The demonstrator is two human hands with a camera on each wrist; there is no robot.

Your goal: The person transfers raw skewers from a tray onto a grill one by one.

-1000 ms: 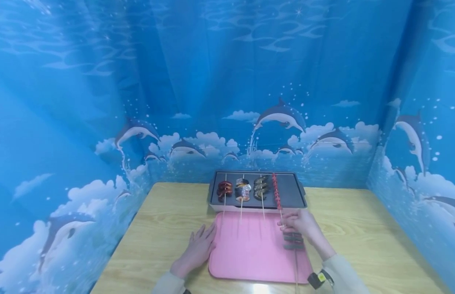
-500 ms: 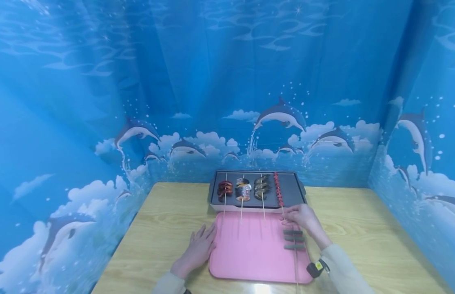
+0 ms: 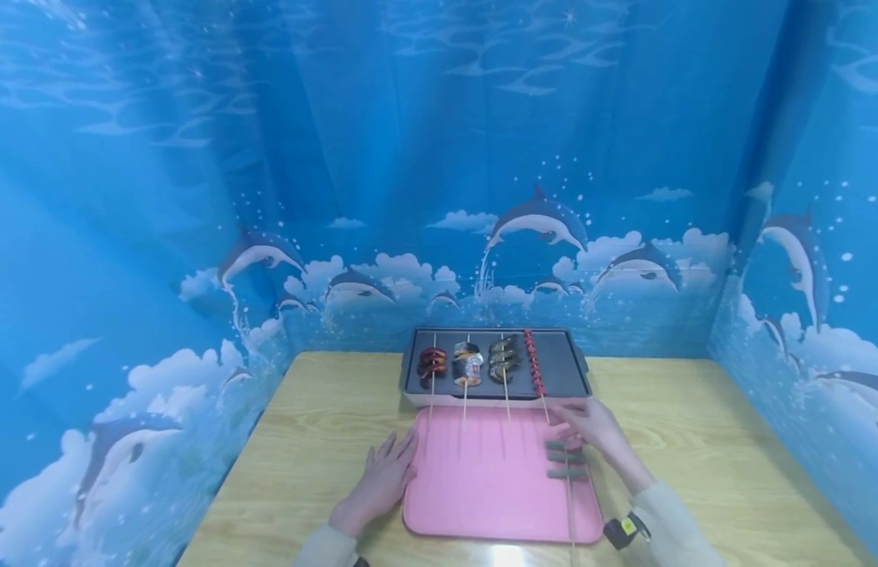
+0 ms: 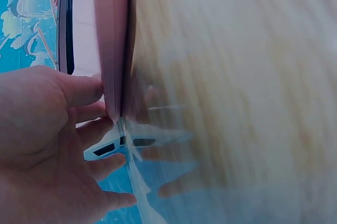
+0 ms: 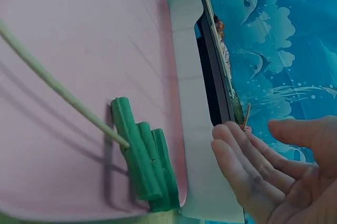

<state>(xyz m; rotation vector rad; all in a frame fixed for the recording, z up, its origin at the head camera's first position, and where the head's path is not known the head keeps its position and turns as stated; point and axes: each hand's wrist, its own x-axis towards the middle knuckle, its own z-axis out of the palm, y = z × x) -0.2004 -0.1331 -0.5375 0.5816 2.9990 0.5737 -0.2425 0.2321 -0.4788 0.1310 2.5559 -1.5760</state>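
My left hand [image 3: 382,480] lies with fingers extended at the left edge of the pink tray [image 3: 495,496]; in the left wrist view its fingertips touch the rim. Beside the stick end of a skewer of small red pieces [image 3: 534,362], my right hand [image 3: 587,425] hovers over the tray's far right corner. The right wrist view shows its thumb and straight fingers apart, with nothing gripped. That red skewer rests on the black griddle [image 3: 564,370], its stick jutting over the near edge. Below the right hand, a skewer of green pieces [image 5: 139,155] lies on the tray.
Left of the red skewer, the griddle bears skewers of dark-red pieces [image 3: 432,364], silvery fish-like chunks [image 3: 468,366] and shrimp [image 3: 505,361], sticks toward me. Tray and griddle stand close together on a wooden table [image 3: 304,441]. A blue dolphin-print curtain [image 3: 424,157] surrounds it.
My right hand, earlier holding the red skewer's stick, has let go and shifted slightly right. The red skewer moved right, then settled slightly left, tilted. My left hand stayed put.
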